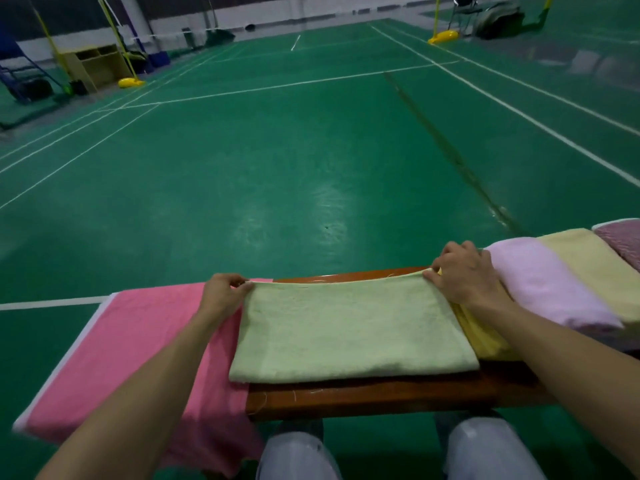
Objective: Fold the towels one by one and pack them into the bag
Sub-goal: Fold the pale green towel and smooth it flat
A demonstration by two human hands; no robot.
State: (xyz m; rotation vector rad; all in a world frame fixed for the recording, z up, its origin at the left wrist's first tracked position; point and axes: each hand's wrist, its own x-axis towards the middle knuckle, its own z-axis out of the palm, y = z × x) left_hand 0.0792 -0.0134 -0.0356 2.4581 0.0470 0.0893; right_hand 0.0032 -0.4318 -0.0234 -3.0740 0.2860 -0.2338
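Pale green towel (349,327): folded to a flat rectangle, terry texture, near edge a doubled fold, far edge slightly raised between the two hands; it lies on the middle of the wooden bench (363,400), straight ahead of the person. Left of it, a pink towel (138,358) with a white border is spread open over the bench's left end, its near part hanging over the edge. Left hand (227,292) pinches the green towel's far left corner, thumb against curled fingers. Right hand (464,271) grips the far right corner, fingers curled down over the edge, knuckles up. Just under the green towel's right side a yellow towel (481,337) shows as a folded strip. Further right, side by side and touching: a lilac towel (543,282) rolled or thickly folded, a cream towel (595,268), and a mauve towel (623,237) cut off by the frame. The bench is reddish-brown and glossy, with a few loose threads on its front edge. The person's knees (298,455) in light trousers sit below it. The room is an indoor court: green floor (277,168) with white lines, a wooden cabinet (97,64) far left, a yellow post base (131,83) beside it, and another yellow base (443,37) far right.
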